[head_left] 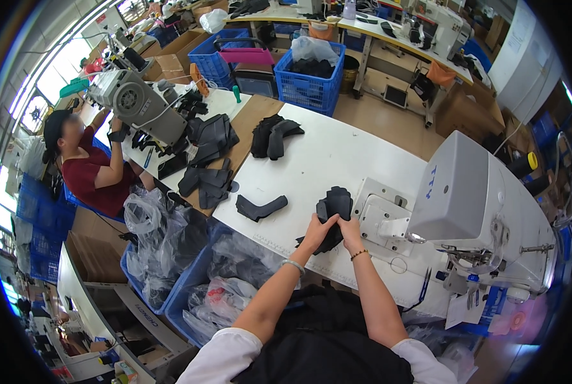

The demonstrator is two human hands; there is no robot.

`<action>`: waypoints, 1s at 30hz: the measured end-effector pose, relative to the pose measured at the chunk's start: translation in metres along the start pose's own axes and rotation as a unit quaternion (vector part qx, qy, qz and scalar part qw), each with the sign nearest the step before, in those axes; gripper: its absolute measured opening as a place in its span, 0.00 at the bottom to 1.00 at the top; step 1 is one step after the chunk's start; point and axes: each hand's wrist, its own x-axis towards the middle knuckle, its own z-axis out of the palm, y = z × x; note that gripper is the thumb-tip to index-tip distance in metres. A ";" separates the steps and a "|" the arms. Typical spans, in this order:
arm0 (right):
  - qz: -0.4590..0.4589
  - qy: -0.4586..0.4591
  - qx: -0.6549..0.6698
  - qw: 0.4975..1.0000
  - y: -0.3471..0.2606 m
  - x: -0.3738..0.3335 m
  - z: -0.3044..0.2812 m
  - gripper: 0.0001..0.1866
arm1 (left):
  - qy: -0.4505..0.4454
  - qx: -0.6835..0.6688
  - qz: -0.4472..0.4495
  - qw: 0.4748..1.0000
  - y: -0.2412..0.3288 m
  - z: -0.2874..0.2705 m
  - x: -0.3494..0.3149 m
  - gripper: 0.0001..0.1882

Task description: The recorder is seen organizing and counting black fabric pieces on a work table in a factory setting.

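Both of my hands are together at the near edge of the white sewing table [299, 185]. My left hand [319, 232] and my right hand [349, 232] are closed around a bundle of black cut pieces [335, 202], thumbs meeting on top. Part of the bundle shows above the hands and part below; my fingers hide its middle. A single curved black piece [261, 208] lies flat to the left of my hands. Farther back rests a loose pile of similar black pieces [275, 136]. Just right of the bundle is the metal plate [383, 221] of a sewing machine.
The large sewing machine [478, 205] stands on the right, with tweezers [424, 286] near it. Blue crates with plastic bags [161, 256] sit left of my legs. At the left, a co-worker [100, 160] is by another machine [138, 105]. A blue crate [308, 86] stands behind the table.
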 end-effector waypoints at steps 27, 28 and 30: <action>-0.304 -0.170 -0.274 0.897 -0.089 -0.112 0.006 0.33 | -0.180 -0.565 -0.107 0.798 0.052 -0.039 -0.070 0.27; -0.313 -0.161 -0.291 0.889 -0.091 -0.116 0.006 0.33 | -0.183 -0.558 -0.102 0.803 0.048 -0.040 -0.070 0.27; -0.323 -0.152 -0.309 0.882 -0.097 -0.122 0.004 0.33 | -0.170 -0.544 -0.118 0.813 0.045 -0.042 -0.073 0.28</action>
